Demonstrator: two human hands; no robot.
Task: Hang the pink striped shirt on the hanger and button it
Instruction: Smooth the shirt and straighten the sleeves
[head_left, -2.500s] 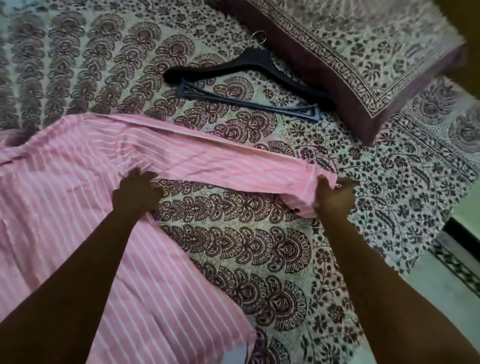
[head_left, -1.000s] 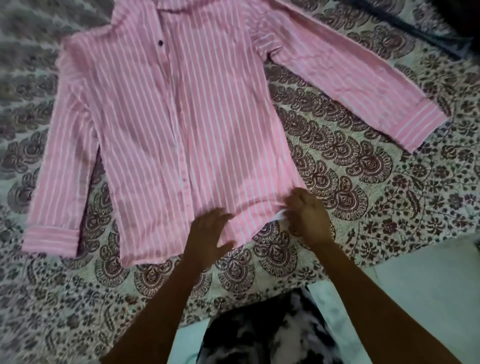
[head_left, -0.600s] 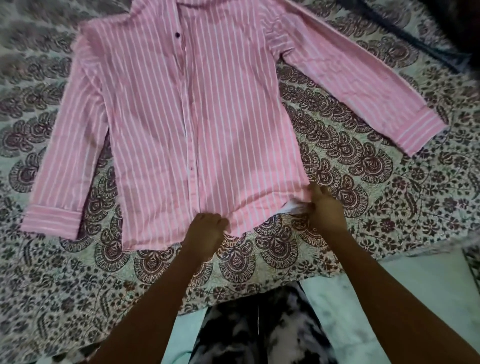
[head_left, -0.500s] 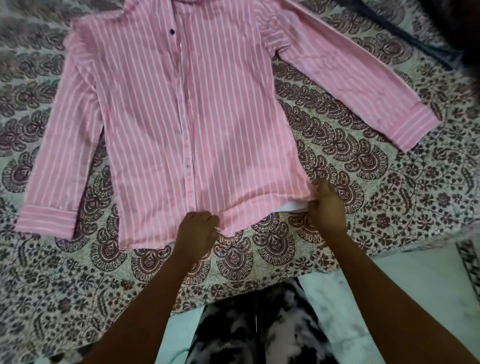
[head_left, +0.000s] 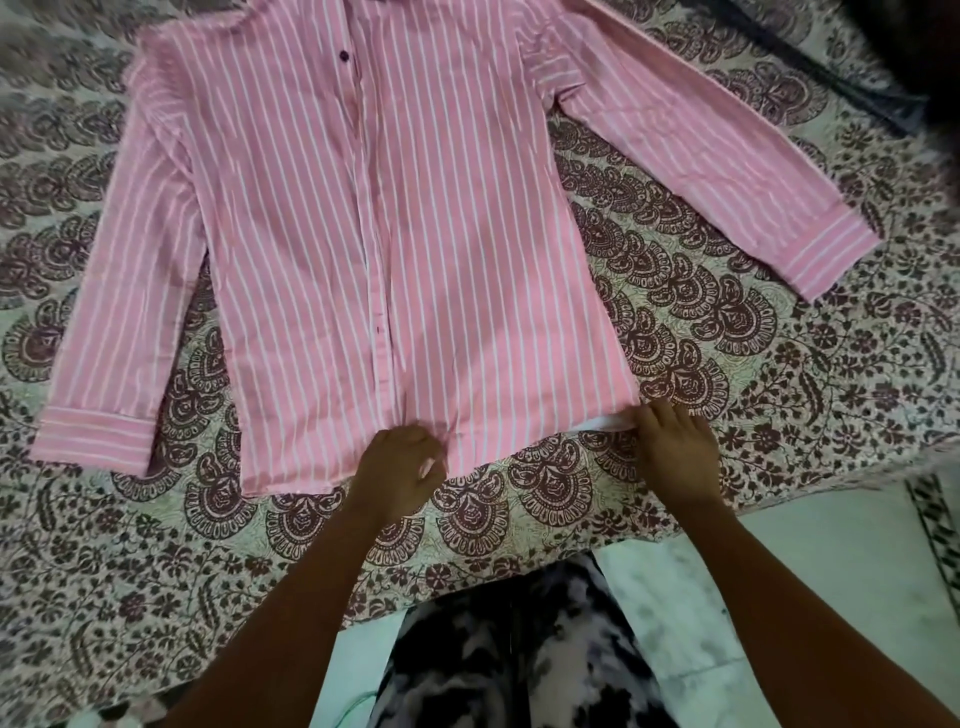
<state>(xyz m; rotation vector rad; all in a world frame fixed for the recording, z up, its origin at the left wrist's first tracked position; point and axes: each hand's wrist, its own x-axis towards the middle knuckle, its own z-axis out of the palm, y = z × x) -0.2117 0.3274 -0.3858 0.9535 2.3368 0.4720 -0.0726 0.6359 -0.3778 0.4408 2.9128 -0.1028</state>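
Observation:
The pink striped shirt (head_left: 415, 223) lies front up and spread flat on the patterned bedspread (head_left: 701, 332), both sleeves stretched out to the sides. A dark button shows near its collar. My left hand (head_left: 400, 467) grips the bottom hem at the placket. My right hand (head_left: 672, 441) pinches the hem at the shirt's right bottom corner, where a white inner edge shows. A dark strip at the top right edge is part of the hanger (head_left: 810, 67); the remainder of it is out of view.
The bed's near edge runs across the lower part of the view, with pale floor (head_left: 805, 597) beyond it at the right. My black-and-white patterned clothing (head_left: 519, 649) is at the bottom centre.
Earlier I held a sleeve stretched out with the hanger in full view. The view has since turned to the shirt body, and both hands took hold of the bottom hem. The shirt lies flatter.

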